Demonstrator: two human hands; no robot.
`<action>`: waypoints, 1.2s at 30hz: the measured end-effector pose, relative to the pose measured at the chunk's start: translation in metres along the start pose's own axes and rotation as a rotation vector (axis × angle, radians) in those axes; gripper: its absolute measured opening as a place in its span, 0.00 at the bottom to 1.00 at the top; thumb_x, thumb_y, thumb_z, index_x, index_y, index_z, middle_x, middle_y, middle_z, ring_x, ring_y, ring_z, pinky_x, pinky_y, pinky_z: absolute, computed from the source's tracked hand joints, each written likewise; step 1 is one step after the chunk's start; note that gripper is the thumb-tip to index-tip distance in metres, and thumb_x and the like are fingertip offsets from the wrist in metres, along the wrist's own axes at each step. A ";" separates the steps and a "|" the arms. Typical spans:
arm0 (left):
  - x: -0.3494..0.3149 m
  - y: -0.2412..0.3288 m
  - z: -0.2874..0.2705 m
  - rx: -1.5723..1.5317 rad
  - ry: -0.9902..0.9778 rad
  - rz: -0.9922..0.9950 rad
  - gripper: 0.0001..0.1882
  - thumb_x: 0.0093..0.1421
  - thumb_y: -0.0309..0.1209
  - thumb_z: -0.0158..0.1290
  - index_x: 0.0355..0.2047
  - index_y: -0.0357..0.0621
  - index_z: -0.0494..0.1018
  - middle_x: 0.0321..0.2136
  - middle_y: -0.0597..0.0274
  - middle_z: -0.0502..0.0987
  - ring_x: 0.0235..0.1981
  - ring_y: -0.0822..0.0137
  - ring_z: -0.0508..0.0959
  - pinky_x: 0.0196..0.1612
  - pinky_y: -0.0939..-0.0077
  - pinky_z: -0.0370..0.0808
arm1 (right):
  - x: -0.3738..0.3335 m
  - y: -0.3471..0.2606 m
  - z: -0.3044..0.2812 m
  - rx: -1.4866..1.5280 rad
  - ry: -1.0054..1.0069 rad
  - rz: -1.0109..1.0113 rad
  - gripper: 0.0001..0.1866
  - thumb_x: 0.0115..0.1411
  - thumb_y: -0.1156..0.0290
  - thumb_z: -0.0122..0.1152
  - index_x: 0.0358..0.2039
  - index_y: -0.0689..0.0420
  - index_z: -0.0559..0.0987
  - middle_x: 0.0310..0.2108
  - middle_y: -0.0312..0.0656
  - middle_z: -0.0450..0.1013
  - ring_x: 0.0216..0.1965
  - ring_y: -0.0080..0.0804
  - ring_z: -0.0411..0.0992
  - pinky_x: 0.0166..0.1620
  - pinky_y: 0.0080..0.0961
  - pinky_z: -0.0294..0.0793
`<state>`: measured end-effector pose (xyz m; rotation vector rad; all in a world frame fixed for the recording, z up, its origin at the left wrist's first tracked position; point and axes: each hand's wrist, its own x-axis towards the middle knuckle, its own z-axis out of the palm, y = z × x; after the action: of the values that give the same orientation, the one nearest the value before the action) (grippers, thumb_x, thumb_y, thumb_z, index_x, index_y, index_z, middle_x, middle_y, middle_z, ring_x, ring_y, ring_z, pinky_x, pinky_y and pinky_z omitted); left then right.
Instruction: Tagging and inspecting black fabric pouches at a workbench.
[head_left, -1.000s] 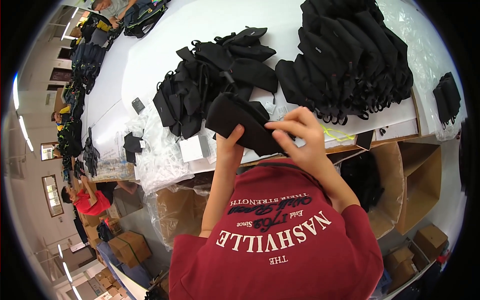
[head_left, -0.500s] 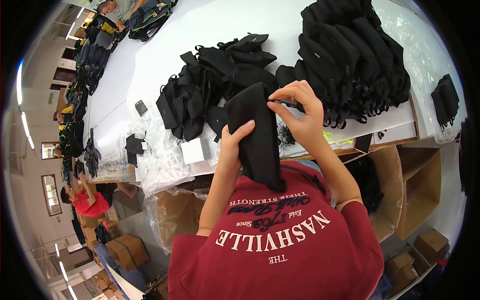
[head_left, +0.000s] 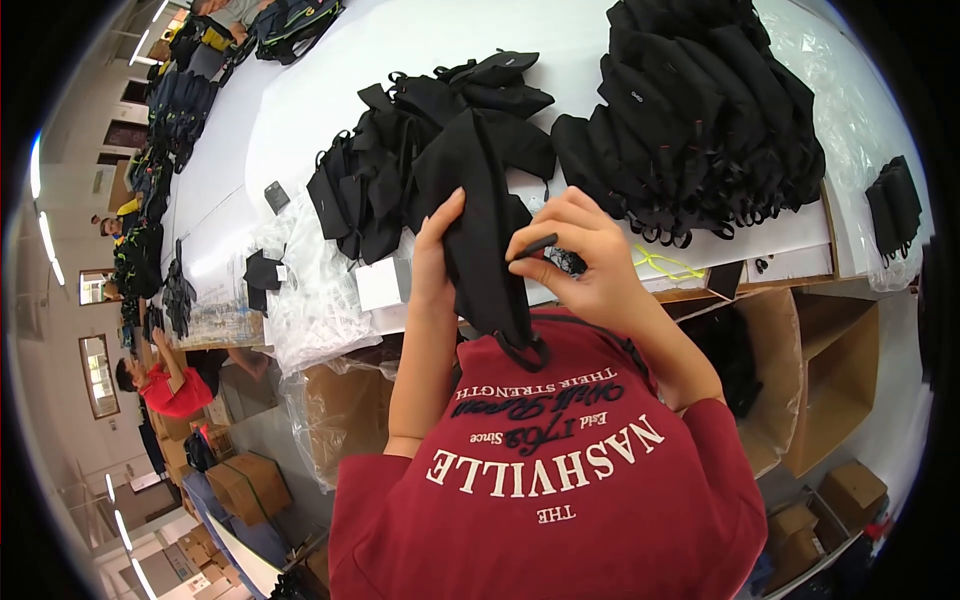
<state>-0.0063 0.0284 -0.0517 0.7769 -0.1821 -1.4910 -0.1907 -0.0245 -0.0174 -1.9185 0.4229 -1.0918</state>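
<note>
My left hand [head_left: 437,250] is closed round the side of a long black fabric pouch [head_left: 478,225], held upright in front of my chest. A black loop [head_left: 527,352] hangs from its lower end. Just right of the pouch, my right hand [head_left: 585,255] pinches a short, thin black stick-like tool [head_left: 536,246] between thumb and fingers. Its exact kind is too small to make out. Behind the pouch lies a loose heap of similar black pouches [head_left: 375,180]. A taller, neatly packed stack of black pouches [head_left: 690,110] stands to the right.
Clear plastic sheeting [head_left: 320,290] and a white box [head_left: 380,284] lie at the table's near left. Yellow cord [head_left: 665,262] rests by the right edge, above an open cardboard box [head_left: 760,385]. A co-worker in red [head_left: 180,388] is at the far left; backpacks [head_left: 290,28] are behind.
The pouch has turned and shifted left, its narrow side now toward me. My right hand has come down and away from the pouch's upper edge, still pinching the black tool.
</note>
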 end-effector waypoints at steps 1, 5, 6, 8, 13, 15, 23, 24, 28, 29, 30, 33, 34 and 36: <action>-0.001 0.001 0.001 -0.003 0.008 0.003 0.13 0.61 0.32 0.49 0.41 0.36 0.74 0.33 0.57 0.79 0.32 0.67 0.80 0.37 0.75 0.79 | -0.002 -0.001 0.002 0.014 -0.030 0.027 0.09 0.41 0.79 0.69 0.26 0.56 0.79 0.25 0.34 0.70 0.30 0.30 0.64 0.33 0.24 0.64; -0.003 0.010 0.000 -0.023 -0.054 0.035 0.13 0.62 0.33 0.49 0.40 0.35 0.74 0.33 0.56 0.80 0.31 0.65 0.81 0.36 0.74 0.79 | -0.004 -0.005 0.000 0.086 -0.088 0.055 0.09 0.42 0.79 0.69 0.26 0.56 0.79 0.24 0.33 0.70 0.30 0.29 0.64 0.33 0.23 0.64; -0.002 0.013 0.001 -0.108 -0.167 -0.040 0.14 0.62 0.33 0.48 0.40 0.35 0.74 0.33 0.56 0.80 0.31 0.64 0.81 0.35 0.74 0.80 | -0.005 -0.006 0.001 0.108 -0.158 0.023 0.10 0.42 0.79 0.68 0.26 0.56 0.79 0.24 0.33 0.69 0.29 0.30 0.64 0.34 0.24 0.64; 0.001 0.013 0.010 -0.107 -0.035 0.024 0.12 0.64 0.35 0.46 0.36 0.39 0.73 0.25 0.60 0.75 0.23 0.69 0.75 0.26 0.78 0.74 | -0.010 -0.008 0.006 0.128 -0.250 0.013 0.10 0.42 0.79 0.68 0.27 0.56 0.79 0.24 0.33 0.69 0.29 0.30 0.64 0.34 0.24 0.65; 0.008 0.019 -0.015 -0.274 -0.287 -0.019 0.14 0.63 0.33 0.47 0.42 0.36 0.74 0.35 0.55 0.80 0.32 0.64 0.81 0.36 0.72 0.80 | -0.007 -0.004 0.006 0.092 -0.307 0.009 0.12 0.43 0.78 0.68 0.30 0.56 0.78 0.27 0.34 0.69 0.32 0.31 0.65 0.36 0.25 0.66; 0.006 0.022 -0.018 -0.208 -0.180 0.032 0.14 0.63 0.33 0.47 0.42 0.35 0.73 0.37 0.54 0.79 0.34 0.63 0.80 0.39 0.71 0.79 | -0.006 -0.006 0.006 0.061 -0.325 -0.007 0.15 0.43 0.77 0.68 0.34 0.55 0.78 0.31 0.36 0.70 0.35 0.33 0.65 0.39 0.27 0.66; -0.015 0.006 -0.002 -0.270 0.077 -0.067 0.17 0.62 0.33 0.45 0.48 0.35 0.67 0.45 0.54 0.74 0.45 0.61 0.76 0.48 0.66 0.74 | -0.003 0.017 0.005 -0.827 -0.192 -0.373 0.31 0.43 0.72 0.60 0.51 0.40 0.73 0.45 0.36 0.66 0.49 0.35 0.64 0.53 0.36 0.63; -0.021 0.002 0.000 -0.224 0.086 -0.034 0.18 0.63 0.34 0.45 0.50 0.37 0.66 0.46 0.55 0.74 0.45 0.61 0.76 0.47 0.65 0.75 | -0.001 0.023 0.000 -0.766 -0.195 -0.324 0.31 0.41 0.75 0.60 0.50 0.42 0.74 0.41 0.35 0.67 0.44 0.34 0.66 0.48 0.33 0.66; -0.027 -0.006 -0.022 -0.014 0.185 0.068 0.25 0.61 0.36 0.51 0.56 0.43 0.61 0.51 0.56 0.68 0.54 0.64 0.67 0.56 0.64 0.66 | 0.007 0.021 -0.018 -0.427 -0.173 -0.161 0.32 0.36 0.82 0.64 0.47 0.50 0.76 0.27 0.37 0.69 0.29 0.37 0.70 0.32 0.28 0.71; -0.024 -0.008 -0.032 0.423 0.275 0.358 0.29 0.58 0.34 0.54 0.58 0.44 0.57 0.52 0.56 0.67 0.56 0.64 0.64 0.57 0.66 0.63 | 0.007 0.017 -0.021 -0.274 -0.190 -0.039 0.32 0.36 0.82 0.65 0.47 0.51 0.76 0.27 0.38 0.69 0.28 0.38 0.70 0.32 0.28 0.71; -0.019 -0.007 -0.029 0.864 0.351 0.636 0.34 0.56 0.32 0.57 0.60 0.45 0.54 0.53 0.55 0.65 0.58 0.65 0.62 0.59 0.67 0.60 | 0.006 0.016 -0.026 -0.163 -0.215 0.068 0.29 0.40 0.83 0.65 0.47 0.54 0.75 0.29 0.39 0.71 0.28 0.37 0.71 0.34 0.25 0.71; -0.036 0.005 -0.015 0.628 -0.024 0.514 0.34 0.53 0.20 0.57 0.58 0.44 0.56 0.46 0.57 0.71 0.49 0.65 0.70 0.54 0.74 0.64 | 0.001 0.026 -0.025 0.106 -0.132 0.093 0.28 0.43 0.83 0.64 0.48 0.56 0.75 0.32 0.40 0.73 0.31 0.32 0.72 0.36 0.23 0.71; -0.038 0.007 -0.020 0.629 -0.023 0.515 0.34 0.53 0.20 0.57 0.58 0.44 0.56 0.46 0.57 0.71 0.49 0.65 0.70 0.54 0.74 0.64 | 0.002 0.025 -0.026 0.142 -0.090 0.110 0.26 0.44 0.83 0.64 0.47 0.58 0.76 0.33 0.41 0.74 0.32 0.28 0.72 0.37 0.21 0.70; -0.040 0.013 -0.034 0.883 -0.046 0.518 0.27 0.51 0.17 0.57 0.52 0.41 0.64 0.43 0.57 0.73 0.46 0.65 0.73 0.51 0.77 0.66 | 0.001 0.027 -0.037 0.130 -0.128 0.123 0.25 0.43 0.82 0.64 0.46 0.58 0.77 0.33 0.41 0.74 0.32 0.28 0.72 0.37 0.21 0.70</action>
<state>0.0184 0.0759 -0.0562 1.2675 -1.0426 -0.8930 -0.2174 -0.0595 -0.0297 -1.8106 0.3839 -0.8900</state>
